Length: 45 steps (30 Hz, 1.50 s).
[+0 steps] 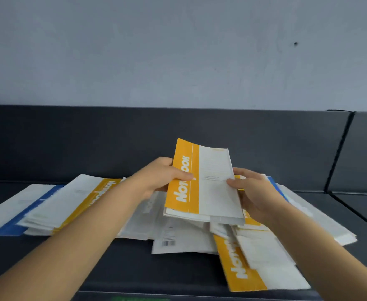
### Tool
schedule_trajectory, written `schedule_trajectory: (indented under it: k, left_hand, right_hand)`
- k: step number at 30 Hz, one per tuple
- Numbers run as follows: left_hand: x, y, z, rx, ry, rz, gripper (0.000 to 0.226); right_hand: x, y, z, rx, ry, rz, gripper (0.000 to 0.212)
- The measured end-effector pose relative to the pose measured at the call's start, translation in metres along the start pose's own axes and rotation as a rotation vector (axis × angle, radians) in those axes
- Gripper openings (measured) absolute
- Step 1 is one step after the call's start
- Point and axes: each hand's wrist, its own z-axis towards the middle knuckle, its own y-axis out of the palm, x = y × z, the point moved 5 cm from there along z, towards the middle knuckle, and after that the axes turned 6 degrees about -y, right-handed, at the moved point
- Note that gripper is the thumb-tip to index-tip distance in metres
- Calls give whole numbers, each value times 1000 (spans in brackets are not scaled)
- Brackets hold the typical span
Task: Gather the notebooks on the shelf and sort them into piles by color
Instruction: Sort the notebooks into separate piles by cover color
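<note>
I hold a small stack of yellow-and-white notebooks (208,187) lifted above the dark shelf (134,263). My left hand (163,177) grips its left edge, thumb across the yellow band. My right hand (252,192) pinches its right edge. Under the stack lies a loose heap of white notebooks (174,233). A yellow-banded notebook (254,266) lies at the front right. To the left sits a yellow-banded pile (69,205) partly on top of a blue-banded notebook (15,211). A blue-edged notebook (275,185) peeks out behind my right hand.
The shelf has a dark back panel (91,137) below a pale grey wall. A seam at the right (339,153) divides it from a neighbouring shelf section. A green label strip (139,298) shows at the front edge.
</note>
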Motion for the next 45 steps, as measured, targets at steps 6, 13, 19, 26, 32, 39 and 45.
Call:
schedule_trajectory:
  k: [6,13,19,26,32,39,45]
  left_hand:
    - [-47,-123,-18,257,64,69,41]
    - [-86,-226,-28,422,158,110,23]
    - [-109,-265,-18,369,144,79,11]
    - [-127,-275,-2,-76,57,88,69]
    - [-148,-280,15,-304,30,69,76]
    - [-157,-308,26,-363,29,-7,66]
    - [-159,-325,17,-434,14,62,54]
  right_hand:
    - [27,118,0,-59,12,71,27]
    - [49,223,1,-28,36,125,21]
    - [49,270,11,-5,102,141,25]
    - [37,291,39,-9,24,79,14]
    - [55,293,51,-25,48,108,17]
    - [55,280,62,-25,34,107,30]
    - [55,263,59,-31,148,154,36]
